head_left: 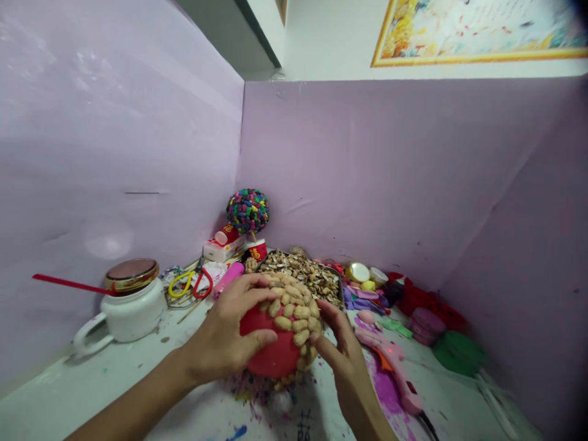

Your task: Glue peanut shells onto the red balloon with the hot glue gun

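Observation:
Between my hands is a smooth red ball (272, 360), its upper and right sides covered with rows of unshelled peanuts (294, 300). My left hand (223, 334) curves round the ball's left side, thumb on the bare red part and fingertips by the peanuts at the top. With bent fingers, my right hand (342, 352) holds the right side, its thumb and fingertips against the peanuts. The ball's far side and underside are hidden. Right of my right hand lies a pink glue gun (390, 361) with a small red light and a dark cord.
Behind the ball, a dark-rimmed tray (341, 285) holds broken shells. A white mug (138, 315) with a red stick stands left, near red-handled scissors (202, 285). A multicoloured ball (248, 210) stands above a red cup (258, 250). Right are balloons (365, 300) and a green container (459, 353).

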Tool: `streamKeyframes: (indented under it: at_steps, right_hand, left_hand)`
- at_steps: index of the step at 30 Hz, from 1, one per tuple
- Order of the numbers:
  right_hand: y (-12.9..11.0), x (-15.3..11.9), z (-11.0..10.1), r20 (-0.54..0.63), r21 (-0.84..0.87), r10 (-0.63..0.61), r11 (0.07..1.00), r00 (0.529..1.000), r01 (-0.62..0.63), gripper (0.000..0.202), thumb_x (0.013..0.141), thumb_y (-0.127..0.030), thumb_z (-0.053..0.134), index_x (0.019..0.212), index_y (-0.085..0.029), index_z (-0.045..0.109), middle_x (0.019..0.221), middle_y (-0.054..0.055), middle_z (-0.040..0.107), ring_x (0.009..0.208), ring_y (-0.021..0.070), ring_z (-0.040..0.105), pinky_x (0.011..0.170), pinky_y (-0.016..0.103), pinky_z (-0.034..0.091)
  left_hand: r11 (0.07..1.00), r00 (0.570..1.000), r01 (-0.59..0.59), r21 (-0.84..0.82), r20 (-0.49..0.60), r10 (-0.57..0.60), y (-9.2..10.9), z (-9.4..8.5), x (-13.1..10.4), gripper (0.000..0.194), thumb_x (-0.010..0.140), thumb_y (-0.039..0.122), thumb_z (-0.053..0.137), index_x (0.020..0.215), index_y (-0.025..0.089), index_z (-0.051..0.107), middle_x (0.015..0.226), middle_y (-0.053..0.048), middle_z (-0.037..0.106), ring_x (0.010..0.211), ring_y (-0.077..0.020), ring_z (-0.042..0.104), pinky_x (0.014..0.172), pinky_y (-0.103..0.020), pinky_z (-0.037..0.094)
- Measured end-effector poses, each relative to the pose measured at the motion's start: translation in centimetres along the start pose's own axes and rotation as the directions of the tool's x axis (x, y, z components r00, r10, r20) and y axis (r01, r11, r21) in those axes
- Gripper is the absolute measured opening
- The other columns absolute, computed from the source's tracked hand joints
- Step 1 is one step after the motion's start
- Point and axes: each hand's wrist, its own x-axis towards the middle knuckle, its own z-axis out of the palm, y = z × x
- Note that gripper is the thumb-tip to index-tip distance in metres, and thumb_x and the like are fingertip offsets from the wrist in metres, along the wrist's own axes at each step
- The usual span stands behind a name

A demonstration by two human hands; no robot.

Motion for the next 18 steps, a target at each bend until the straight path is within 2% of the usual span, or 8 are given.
streamKeyframes:
  at_steps: [2,5,8,11,15,18]
  right_hand:
    - [0.1,-0.1,-0.1,0.005,-0.026,-0.012,1.000,1.000,0.012,0.048,0.072,-0.036,0.057,0.116,-0.021,0.046,0.123,0.009,0.052,0.114,0.0277,0.047,0.088,0.039,0.043]
    - [0.0,-0.5,0.3,0.012,-0.156,-0.105,0.982,0.994,0.106,0.052,0.073,-0.034,0.059,0.120,-0.023,0.042,0.131,0.009,0.043,0.120,0.0280,0.041,0.095,0.043,0.037]
    - [-0.4,-0.9,1.0,-0.027,-0.319,-0.274,0.914,0.961,0.252,0.036,0.073,-0.028,0.060,0.107,-0.023,0.051,0.129,0.009,0.043,0.121,0.0280,0.038,0.098,0.047,0.031]
    - [-0.8,-1.0,1.4,-0.033,-0.421,-0.417,0.830,0.908,0.365,0.018,0.073,-0.023,0.059,0.091,-0.022,0.057,0.113,0.009,0.050,0.114,0.0270,0.042,0.094,0.046,0.034]
    - [-0.9,-1.0,1.8,-0.038,-0.462,-0.451,0.799,0.892,0.384,0.005,0.075,-0.023,0.060,0.080,-0.021,0.059,0.103,0.008,0.050,0.105,0.0256,0.046,0.087,0.041,0.039]
    - [-0.8,-1.0,2.0,-0.052,-0.498,-0.477,0.774,0.877,0.391,0.003,0.075,-0.024,0.059,0.076,-0.021,0.058,0.101,0.007,0.048,0.102,0.0247,0.047,0.086,0.040,0.039]
  left_hand:
    - [0.999,1.000,-0.022,0.029,0.008,0.022,0.0,0.3,-0.2,0.048,0.071,0.021,0.063,0.117,0.022,0.051,0.126,-0.011,0.044,0.118,-0.0265,0.041,0.097,-0.047,0.037]
    - [0.997,0.999,-0.045,0.070,-0.007,0.045,0.2,0.7,-0.4,0.049,0.071,0.022,0.062,0.119,0.022,0.049,0.127,-0.011,0.043,0.117,-0.0270,0.040,0.096,-0.047,0.038]
    - [0.992,0.997,-0.064,0.105,-0.038,0.068,0.4,1.0,-0.6,0.048,0.072,0.021,0.061,0.118,0.022,0.049,0.125,-0.011,0.043,0.117,-0.0272,0.040,0.096,-0.049,0.037]
    - [0.989,0.995,-0.076,0.123,-0.053,0.084,0.6,1.2,-0.7,0.047,0.072,0.020,0.060,0.117,0.022,0.048,0.125,-0.011,0.043,0.117,-0.0279,0.040,0.095,-0.050,0.037]
    - [0.989,0.995,-0.071,0.126,-0.055,0.078,0.7,1.3,-0.8,0.049,0.071,0.019,0.060,0.118,0.023,0.047,0.125,-0.011,0.044,0.117,-0.0284,0.040,0.094,-0.051,0.038]
    - [0.990,0.995,-0.075,0.121,-0.058,0.082,0.7,1.3,-0.8,0.048,0.071,0.019,0.060,0.117,0.022,0.048,0.124,-0.012,0.044,0.116,-0.0283,0.040,0.094,-0.050,0.038]
